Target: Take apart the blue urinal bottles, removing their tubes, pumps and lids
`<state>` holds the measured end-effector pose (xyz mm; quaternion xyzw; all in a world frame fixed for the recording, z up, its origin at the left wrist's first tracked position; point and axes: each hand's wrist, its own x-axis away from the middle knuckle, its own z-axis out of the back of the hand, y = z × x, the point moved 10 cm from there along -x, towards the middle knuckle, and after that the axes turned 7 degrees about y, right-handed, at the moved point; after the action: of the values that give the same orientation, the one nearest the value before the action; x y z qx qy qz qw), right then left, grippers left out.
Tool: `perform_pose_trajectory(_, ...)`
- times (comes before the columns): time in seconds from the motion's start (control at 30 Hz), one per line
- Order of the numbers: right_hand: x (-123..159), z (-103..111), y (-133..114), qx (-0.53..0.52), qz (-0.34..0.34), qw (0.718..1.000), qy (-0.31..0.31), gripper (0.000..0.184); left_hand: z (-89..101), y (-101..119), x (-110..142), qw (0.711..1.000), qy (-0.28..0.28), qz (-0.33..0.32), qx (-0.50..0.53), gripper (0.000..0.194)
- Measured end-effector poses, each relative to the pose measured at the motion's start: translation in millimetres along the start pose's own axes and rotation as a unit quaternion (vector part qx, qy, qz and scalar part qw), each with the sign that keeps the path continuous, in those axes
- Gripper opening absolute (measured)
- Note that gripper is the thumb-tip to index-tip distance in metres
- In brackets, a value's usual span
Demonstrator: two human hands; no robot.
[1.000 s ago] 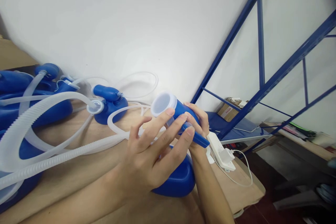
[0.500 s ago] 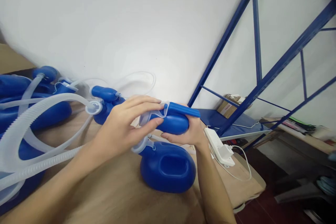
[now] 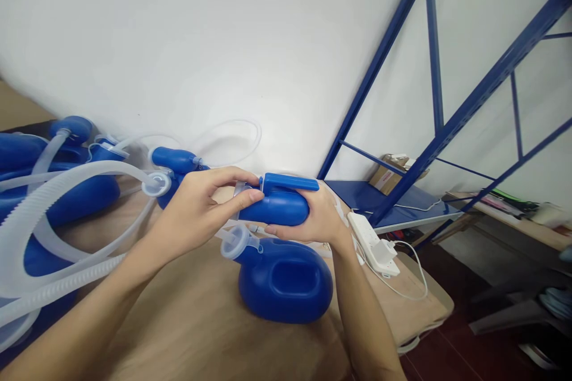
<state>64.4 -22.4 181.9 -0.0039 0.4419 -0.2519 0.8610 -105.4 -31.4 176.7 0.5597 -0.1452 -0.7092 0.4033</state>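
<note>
A small blue plastic funnel piece (image 3: 280, 202) with a clear cap end lies sideways between both hands above the table. My right hand (image 3: 320, 219) cups its blue body from below and behind. My left hand (image 3: 203, 209) pinches the clear cap end with thumb and fingers. Directly below sits a blue plastic bottle (image 3: 286, 283) with a handle hole and a clear neck pointing left.
White corrugated hoses (image 3: 58, 232) and thin clear tubing lie over more blue bottles (image 3: 67, 196) at the left. A white power strip (image 3: 373, 244) with a plug and cable rests at the table's right edge. Blue metal shelving (image 3: 429, 149) stands to the right by the wall.
The blue piece turned from pointing its clear mouth upward to lying sideways and came lower. My left hand shifted from its side to pinching the cap end.
</note>
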Motion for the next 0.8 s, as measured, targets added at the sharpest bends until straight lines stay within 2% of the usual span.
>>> perform_pose_trajectory(0.2, -1.3, -2.5, 4.8, -0.027, -0.03, 0.999, -0.022, 0.064, -5.9, -9.9, 0.3, 0.999, 0.003, 0.037, 0.013, 0.025)
perform_pose_trajectory(0.43, 0.8, -4.6, 8.8, -0.017, -0.017, 1.0, -0.014, 0.07, -5.8, -11.0, 1.3, 0.998, 0.049, 0.038, 0.026, 0.02)
perform_pose_trajectory(0.53, 1.3, -3.7, 11.5, -0.013, -0.017, 1.0, -0.015, 0.07, -3.5, -13.9, 1.5, 0.995, 0.067, 0.061, 0.047, 0.019)
perform_pose_trajectory(0.67, 1.7, -0.2, 11.4, -0.029, -0.025, 0.999, -0.019, 0.068, -8.5, -17.8, -2.1, 0.993, 0.014, 0.085, 0.076, 0.025)
perform_pose_trajectory(0.73, 2.1, 4.4, 11.0, -0.031, -0.028, 0.999, -0.004, 0.065, -12.1, -18.5, -2.9, 0.992, -0.024, 0.089, 0.081, 0.032)
perform_pose_trajectory(0.8, 3.0, 8.3, 10.3, -0.021, -0.023, 0.999, 0.012, 0.064, -12.2, -18.7, -2.6, 0.992, -0.036, 0.091, 0.081, 0.038)
